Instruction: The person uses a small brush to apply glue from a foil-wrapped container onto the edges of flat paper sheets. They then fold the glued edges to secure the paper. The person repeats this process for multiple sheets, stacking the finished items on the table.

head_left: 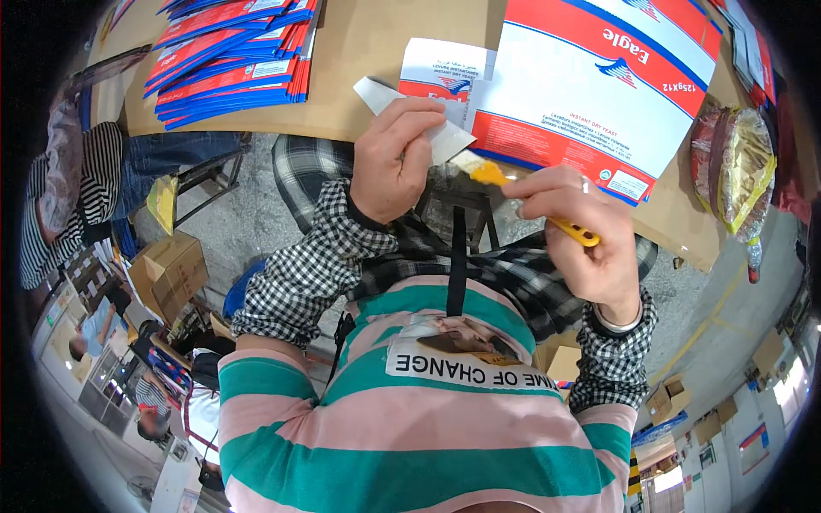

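Note:
My left hand [393, 160] is closed on a pale grey-white card flap [450, 142], its fingers folded over the middle. Whether the flap joins the printed card beneath cannot be told. In my right hand [590, 241] is a yellow-handled brush [491, 174]. The brush's pale bristles touch or lie just beside the flap's right end. A smaller red and white printed card [440, 61] shows behind my left fingers. Beside it, a large flat carton [590, 94] in white, red and blue lies on the brown table [368, 30].
Stacked folded cartons [231, 60] stand at the table's far left. A clear bag with yellow and red contents [742, 167] sits at the right edge. An open cardboard box [168, 272] stands on the floor at left. Other people are at the left, one in striped clothing [103, 171].

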Tool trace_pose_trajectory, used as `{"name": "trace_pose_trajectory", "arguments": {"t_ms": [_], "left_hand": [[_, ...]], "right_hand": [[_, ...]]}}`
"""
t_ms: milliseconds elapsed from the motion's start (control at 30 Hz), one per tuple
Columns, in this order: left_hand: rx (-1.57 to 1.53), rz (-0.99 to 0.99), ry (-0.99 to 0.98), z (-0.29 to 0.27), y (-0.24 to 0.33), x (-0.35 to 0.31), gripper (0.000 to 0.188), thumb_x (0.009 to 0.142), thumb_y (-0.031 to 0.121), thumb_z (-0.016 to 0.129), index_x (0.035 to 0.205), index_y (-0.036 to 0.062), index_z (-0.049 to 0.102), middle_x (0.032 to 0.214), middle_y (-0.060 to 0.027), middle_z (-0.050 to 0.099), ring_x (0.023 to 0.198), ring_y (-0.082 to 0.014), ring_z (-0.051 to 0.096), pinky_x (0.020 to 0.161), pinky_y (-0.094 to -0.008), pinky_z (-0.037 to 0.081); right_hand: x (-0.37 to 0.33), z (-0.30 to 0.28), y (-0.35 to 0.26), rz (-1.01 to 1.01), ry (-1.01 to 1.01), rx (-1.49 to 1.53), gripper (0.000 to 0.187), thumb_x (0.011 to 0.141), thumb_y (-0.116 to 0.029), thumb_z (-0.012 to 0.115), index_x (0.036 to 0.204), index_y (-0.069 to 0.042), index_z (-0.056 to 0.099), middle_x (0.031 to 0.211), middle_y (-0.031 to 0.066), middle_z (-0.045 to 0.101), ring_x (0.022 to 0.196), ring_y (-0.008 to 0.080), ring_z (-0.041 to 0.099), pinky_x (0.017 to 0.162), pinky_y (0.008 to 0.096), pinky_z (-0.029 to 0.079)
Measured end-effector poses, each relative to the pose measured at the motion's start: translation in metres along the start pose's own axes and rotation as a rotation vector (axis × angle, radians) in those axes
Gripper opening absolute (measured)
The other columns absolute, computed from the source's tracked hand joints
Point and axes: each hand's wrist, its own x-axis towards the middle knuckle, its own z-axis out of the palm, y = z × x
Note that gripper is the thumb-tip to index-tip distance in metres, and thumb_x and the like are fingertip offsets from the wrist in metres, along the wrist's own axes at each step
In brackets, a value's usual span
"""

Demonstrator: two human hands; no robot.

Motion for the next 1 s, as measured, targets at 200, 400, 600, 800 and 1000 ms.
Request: {"name": "trace_pose_trajectory", "arguments": {"t_ms": [200,400,600,800,1000], "left_hand": [[0.005,0.036,0.022,0.002,-0.005,-0.001,0.021,0.075,-0.004,0.047,0.091,-0.0032,0.06,0.098,-0.0152,0.061,0.089,-0.0284,0.06,0.08,-0.0327,0.046],[0.017,0.012,0.015,0.002,-0.003,0.0,0.021,0.076,-0.003,0.046,0.09,-0.0023,0.061,0.098,-0.0139,0.062,0.088,-0.0277,0.06,0.08,-0.0323,0.045],[0.01,0.013,0.024,0.003,-0.004,-0.001,0.021,0.076,-0.003,0.045,0.09,-0.0033,0.06,0.097,-0.0149,0.062,0.088,-0.0282,0.06,0.08,-0.0332,0.046],[-0.013,0.024,0.037,0.004,-0.003,0.0,0.02,0.076,-0.003,0.045,0.089,-0.0039,0.06,0.095,-0.0155,0.061,0.087,-0.0285,0.06,0.078,-0.0332,0.048],[-0.117,-0.058,-0.001,0.003,-0.01,0.015,0.017,0.079,-0.001,0.046,0.087,-0.0046,0.061,0.09,-0.0147,0.061,0.081,-0.0238,0.06,0.072,-0.0298,0.047]], "right_hand": [[0.001,0.003,0.004,0.032,0.034,0.02,0.025,0.064,0.007,0.045,0.085,0.003,0.058,0.095,0.0146,0.062,0.087,0.026,0.059,0.078,0.0327,0.047],[0.003,-0.002,0.006,0.095,0.106,0.073,0.025,0.065,0.006,0.045,0.085,0.003,0.058,0.096,0.0144,0.063,0.088,0.0242,0.06,0.079,0.0317,0.047],[-0.005,-0.009,0.009,0.05,0.105,0.088,0.025,0.066,0.006,0.044,0.086,0.004,0.058,0.096,0.0145,0.063,0.089,0.0234,0.06,0.078,0.0304,0.046],[-0.008,0.0,0.008,0.088,0.111,0.101,0.026,0.067,0.007,0.041,0.086,0.005,0.059,0.098,0.0154,0.063,0.089,0.0212,0.059,0.079,0.0285,0.045],[-0.044,-0.016,-0.005,0.085,0.407,0.187,0.027,0.071,0.009,0.038,0.088,0.006,0.058,0.1,0.017,0.062,0.093,0.0224,0.059,0.086,0.0323,0.045]]}}
